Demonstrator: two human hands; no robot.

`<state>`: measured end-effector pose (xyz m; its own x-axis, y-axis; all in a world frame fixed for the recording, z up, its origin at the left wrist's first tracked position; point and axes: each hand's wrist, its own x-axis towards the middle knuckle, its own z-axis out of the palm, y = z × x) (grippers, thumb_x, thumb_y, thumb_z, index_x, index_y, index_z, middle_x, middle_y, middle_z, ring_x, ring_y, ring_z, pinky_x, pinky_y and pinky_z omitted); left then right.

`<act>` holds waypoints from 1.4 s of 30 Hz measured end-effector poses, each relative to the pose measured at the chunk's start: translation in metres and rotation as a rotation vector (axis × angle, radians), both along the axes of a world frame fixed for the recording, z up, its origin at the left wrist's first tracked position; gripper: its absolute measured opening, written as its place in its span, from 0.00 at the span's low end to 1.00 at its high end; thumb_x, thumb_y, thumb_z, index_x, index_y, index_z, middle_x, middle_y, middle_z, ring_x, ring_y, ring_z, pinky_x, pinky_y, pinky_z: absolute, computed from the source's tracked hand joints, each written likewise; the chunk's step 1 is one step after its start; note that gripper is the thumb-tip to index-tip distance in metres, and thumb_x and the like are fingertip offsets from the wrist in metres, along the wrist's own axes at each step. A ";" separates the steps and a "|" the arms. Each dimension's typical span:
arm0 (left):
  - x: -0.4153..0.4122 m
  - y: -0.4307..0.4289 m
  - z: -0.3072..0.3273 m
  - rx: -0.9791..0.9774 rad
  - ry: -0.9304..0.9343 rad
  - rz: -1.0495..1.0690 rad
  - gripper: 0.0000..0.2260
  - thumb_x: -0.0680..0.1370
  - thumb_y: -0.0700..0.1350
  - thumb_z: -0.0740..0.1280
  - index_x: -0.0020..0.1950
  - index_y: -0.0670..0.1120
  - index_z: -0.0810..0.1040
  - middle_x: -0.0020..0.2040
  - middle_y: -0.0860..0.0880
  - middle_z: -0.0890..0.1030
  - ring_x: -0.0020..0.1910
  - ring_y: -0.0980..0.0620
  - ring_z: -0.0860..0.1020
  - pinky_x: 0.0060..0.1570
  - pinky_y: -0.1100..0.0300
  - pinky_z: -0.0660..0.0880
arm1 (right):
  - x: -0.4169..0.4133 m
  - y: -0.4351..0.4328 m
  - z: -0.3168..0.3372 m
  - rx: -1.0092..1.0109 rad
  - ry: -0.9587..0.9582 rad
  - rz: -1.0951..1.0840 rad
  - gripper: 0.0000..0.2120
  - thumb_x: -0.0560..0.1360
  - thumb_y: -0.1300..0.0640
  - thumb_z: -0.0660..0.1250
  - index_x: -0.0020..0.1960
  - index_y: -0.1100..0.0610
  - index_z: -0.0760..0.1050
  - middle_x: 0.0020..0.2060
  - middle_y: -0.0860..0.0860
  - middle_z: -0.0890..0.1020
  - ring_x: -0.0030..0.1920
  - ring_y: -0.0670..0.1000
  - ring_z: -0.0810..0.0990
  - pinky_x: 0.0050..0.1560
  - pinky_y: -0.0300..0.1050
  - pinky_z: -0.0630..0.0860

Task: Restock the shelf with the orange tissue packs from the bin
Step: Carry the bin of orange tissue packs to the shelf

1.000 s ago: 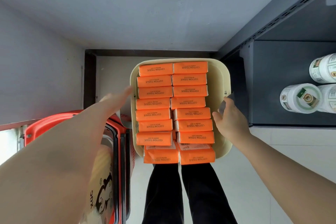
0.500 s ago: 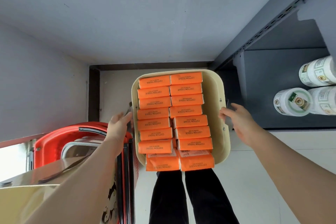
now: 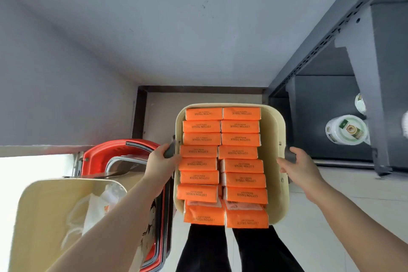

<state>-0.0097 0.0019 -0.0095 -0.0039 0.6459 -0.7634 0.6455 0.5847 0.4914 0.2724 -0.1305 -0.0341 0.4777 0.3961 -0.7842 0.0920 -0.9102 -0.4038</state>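
Orange tissue packs (image 3: 238,152) marked COTTON TISSUE filled the cream bin (image 3: 273,139). Left hand (image 3: 160,164) and right hand (image 3: 302,168) each gripped one of its grey handles (image 3: 290,155).

both hands, left hand (image 3: 161,161) & right hand (image 3: 298,165), grip handles of cream bin (image 3: 273,139) w/ orange tissue packs (image 3: 220,165).

We see a bin (image 3: 274,139) of smooth cream plastic. The orange tissue packs (image 3: 238,152) wear thin plastic film, slightly glossy and creased at the ends. The shelf (image 3: 326,117) looks like dark grey painted metal, matt, its upright punched with slots. The red basket (image 3: 97,157) is glossy plastic. The floor tiles (image 3: 364,181) shine faintly; the wall (image 3: 176,28) is matt paint; the trousers (image 3: 203,247) are black cloth.
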 end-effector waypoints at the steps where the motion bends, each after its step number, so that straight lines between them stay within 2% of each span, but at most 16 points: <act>1: 0.001 -0.007 0.010 0.003 0.011 0.001 0.09 0.75 0.39 0.68 0.41 0.53 0.73 0.44 0.46 0.79 0.41 0.52 0.77 0.35 0.66 0.70 | 0.000 -0.007 0.008 -0.006 -0.001 0.005 0.30 0.77 0.55 0.65 0.75 0.56 0.58 0.63 0.56 0.75 0.50 0.53 0.79 0.49 0.46 0.71; 3: 0.000 -0.022 0.029 0.012 0.044 0.019 0.13 0.75 0.38 0.67 0.40 0.55 0.70 0.42 0.50 0.77 0.40 0.55 0.75 0.33 0.67 0.68 | -0.003 -0.021 0.022 -0.024 0.012 0.014 0.29 0.76 0.55 0.65 0.75 0.56 0.59 0.59 0.57 0.78 0.47 0.52 0.80 0.47 0.46 0.70; 6: -0.005 -0.038 0.046 0.029 0.096 0.002 0.08 0.75 0.38 0.68 0.50 0.50 0.74 0.44 0.50 0.79 0.40 0.55 0.76 0.31 0.67 0.67 | -0.010 -0.041 0.035 -0.023 0.031 0.005 0.28 0.74 0.55 0.65 0.72 0.55 0.63 0.47 0.56 0.82 0.42 0.52 0.80 0.41 0.47 0.74; 9: -0.005 -0.057 0.057 0.025 0.121 -0.041 0.12 0.75 0.39 0.68 0.56 0.48 0.75 0.42 0.50 0.78 0.38 0.56 0.76 0.29 0.67 0.67 | -0.010 -0.065 0.045 -0.003 0.016 -0.009 0.21 0.73 0.55 0.65 0.65 0.51 0.68 0.37 0.53 0.81 0.37 0.51 0.79 0.38 0.50 0.77; 12: -0.011 -0.071 0.067 0.038 0.124 -0.081 0.10 0.75 0.39 0.68 0.53 0.49 0.75 0.41 0.50 0.78 0.36 0.55 0.75 0.29 0.66 0.67 | -0.022 -0.092 0.057 0.058 -0.008 -0.035 0.11 0.74 0.57 0.65 0.56 0.56 0.72 0.34 0.50 0.78 0.34 0.48 0.77 0.35 0.43 0.73; 15: -0.011 -0.073 0.074 0.081 0.100 -0.183 0.06 0.75 0.40 0.69 0.51 0.45 0.77 0.43 0.46 0.80 0.40 0.51 0.79 0.31 0.64 0.71 | -0.041 -0.126 0.072 0.125 -0.034 -0.117 0.05 0.73 0.59 0.65 0.46 0.56 0.69 0.32 0.50 0.76 0.33 0.47 0.75 0.34 0.40 0.68; 19: 0.010 -0.098 0.082 0.063 0.031 -0.354 0.04 0.73 0.39 0.70 0.45 0.46 0.77 0.47 0.42 0.81 0.44 0.47 0.80 0.34 0.62 0.74 | -0.053 -0.193 0.098 0.147 -0.079 -0.313 0.09 0.72 0.62 0.65 0.36 0.54 0.69 0.29 0.51 0.75 0.31 0.48 0.73 0.33 0.41 0.66; 23: 0.038 -0.124 0.096 0.085 0.018 -0.520 0.06 0.73 0.39 0.70 0.48 0.40 0.79 0.46 0.40 0.81 0.40 0.49 0.78 0.34 0.61 0.71 | -0.066 -0.255 0.114 0.137 -0.082 -0.452 0.10 0.69 0.64 0.65 0.30 0.59 0.69 0.27 0.53 0.75 0.30 0.50 0.73 0.34 0.42 0.65; 26: 0.068 -0.156 0.105 0.104 0.008 -0.638 0.02 0.74 0.39 0.69 0.44 0.43 0.77 0.43 0.44 0.80 0.37 0.52 0.76 0.31 0.62 0.68 | -0.072 -0.307 0.117 0.116 -0.089 -0.579 0.10 0.69 0.64 0.65 0.30 0.59 0.69 0.27 0.53 0.76 0.30 0.50 0.73 0.33 0.40 0.65; 31: 0.144 -0.231 0.110 0.123 -0.027 -0.847 0.07 0.71 0.37 0.71 0.37 0.44 0.74 0.38 0.46 0.78 0.34 0.52 0.74 0.31 0.61 0.67 | -0.062 -0.410 0.117 0.101 -0.115 -0.839 0.10 0.72 0.64 0.64 0.33 0.60 0.69 0.29 0.53 0.76 0.31 0.49 0.75 0.32 0.38 0.68; 34: 0.190 -0.288 0.102 0.112 -0.003 -0.989 0.13 0.69 0.38 0.73 0.32 0.46 0.69 0.35 0.45 0.73 0.35 0.48 0.73 0.36 0.57 0.71 | -0.061 -0.478 0.109 0.089 -0.087 -0.985 0.06 0.74 0.64 0.64 0.38 0.62 0.73 0.34 0.55 0.80 0.34 0.49 0.79 0.32 0.38 0.70; 39: 0.279 -0.397 0.095 0.149 -0.013 -1.169 0.12 0.66 0.37 0.73 0.34 0.43 0.69 0.32 0.45 0.65 0.30 0.51 0.63 0.33 0.60 0.59 | -0.018 -0.592 0.104 0.081 -0.082 -1.139 0.04 0.72 0.66 0.63 0.39 0.64 0.74 0.33 0.58 0.80 0.33 0.51 0.78 0.34 0.40 0.71; 42: 0.338 -0.471 0.099 0.155 -0.052 -1.248 0.12 0.65 0.37 0.73 0.34 0.43 0.69 0.33 0.44 0.64 0.30 0.51 0.62 0.32 0.60 0.58 | 0.022 -0.665 0.111 0.060 -0.109 -1.221 0.05 0.72 0.67 0.63 0.45 0.67 0.77 0.38 0.61 0.83 0.37 0.55 0.81 0.38 0.42 0.73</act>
